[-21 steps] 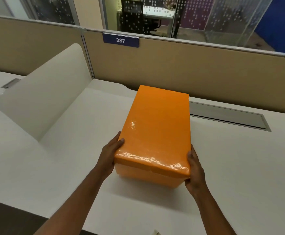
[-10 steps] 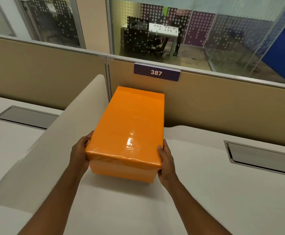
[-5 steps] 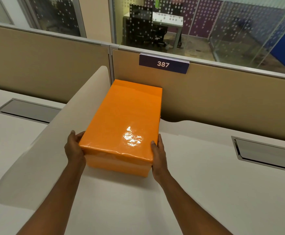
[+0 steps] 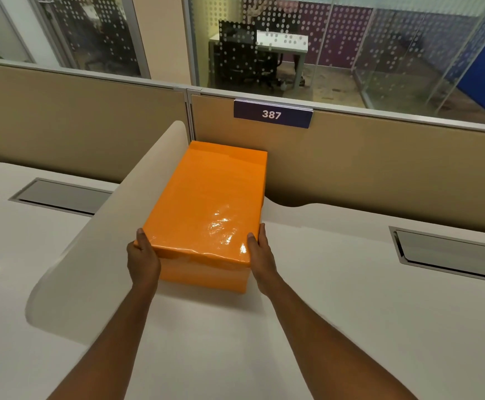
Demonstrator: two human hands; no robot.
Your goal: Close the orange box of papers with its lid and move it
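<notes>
Orange glossy lidded cardboard box (image 4: 206, 203) sits at the white desk's (image 4: 336, 298) back edge; my left hand (image 4: 142, 259) and right hand (image 4: 261, 255) clasp its near corners.

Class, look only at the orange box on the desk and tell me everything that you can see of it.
The orange box is a long rectangular carton, glossy as if film-wrapped, with glare near its front. Its lid is on, overhanging a paler base. It lies lengthwise on the white desk, far end near the tan partition, beside a white divider. The left hand and right hand press its near corners.
</notes>
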